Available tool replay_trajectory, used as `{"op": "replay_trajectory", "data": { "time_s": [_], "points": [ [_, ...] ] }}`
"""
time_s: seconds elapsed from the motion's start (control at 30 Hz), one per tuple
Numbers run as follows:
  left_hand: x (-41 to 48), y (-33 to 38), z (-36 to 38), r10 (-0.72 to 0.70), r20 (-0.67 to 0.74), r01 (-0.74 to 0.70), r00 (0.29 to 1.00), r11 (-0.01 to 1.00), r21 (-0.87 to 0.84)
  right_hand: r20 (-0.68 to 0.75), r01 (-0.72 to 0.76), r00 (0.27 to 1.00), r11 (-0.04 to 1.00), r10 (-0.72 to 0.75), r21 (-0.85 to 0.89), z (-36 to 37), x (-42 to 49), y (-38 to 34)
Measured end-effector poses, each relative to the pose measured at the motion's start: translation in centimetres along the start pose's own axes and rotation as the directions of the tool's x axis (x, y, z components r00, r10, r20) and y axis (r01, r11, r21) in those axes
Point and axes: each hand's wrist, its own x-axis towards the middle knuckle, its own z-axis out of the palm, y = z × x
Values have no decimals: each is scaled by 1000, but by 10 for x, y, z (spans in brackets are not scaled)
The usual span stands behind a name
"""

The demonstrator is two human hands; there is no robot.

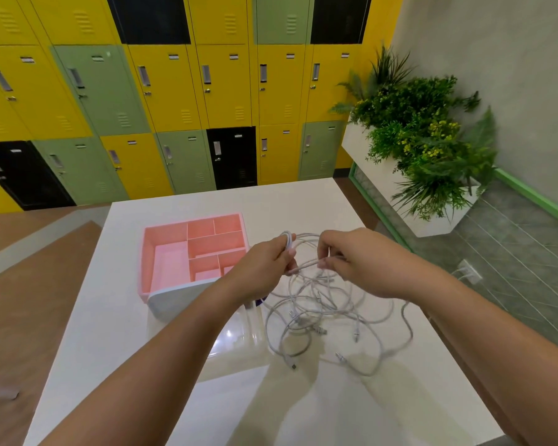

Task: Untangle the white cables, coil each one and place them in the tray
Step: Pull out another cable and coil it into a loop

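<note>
Lockers [174, 91] in yellow, green and black back the white tabletop [126, 349] where your two hands work at a knot of white cables [319, 304].

Your left hand [264, 262] is curled round a small loop of cable held above the heap, likely to keep the freed length from slipping back. Your right hand [364, 262] pinches a strand just beside it, apparently to draw it out. The remaining cable lies below in loose, overlapping rings, thin, pale and limp, with several metal-tipped plugs showing (how many cables there are cannot be told). The pink tray [166, 235], divided into compartments, sits just left of the heap within easy reach, and the compartments that show hold no cable.
</note>
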Motion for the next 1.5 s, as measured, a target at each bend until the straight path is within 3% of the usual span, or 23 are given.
{"op": "replay_trajectory", "data": {
  "time_s": [0.1,0.37,0.67,0.87,1.17,1.3,1.5],
  "points": [
    [-7,4,-1,1,44,2,999,998,-65,-58,3,998,1000,-4,-11,-1,4,5],
    [-15,17,-5,81,153,-79,985,997,-18,-156,45,986,996,-57,-81,-6,12,13],
    [-17,9,-11,50,72,-46,996,997,-58,-210,55,977,988,-25,142,-18,15,36],
    [-18,8,-9,31,108,-19,994,994,-105,-366,92,930,987,-37,134,-16,18,41],
    [-18,25,-9,97,87,-71,991,961,-265,-439,90,898,977,5,194,-2,32,56],
    [-20,34,-9,127,86,-91,988,937,-336,-395,19,911,946,117,323,13,37,61],
    [-13,49,-8,94,101,-21,990,826,-563,-170,-103,961,851,219,515,50,35,45]
  ]
}}
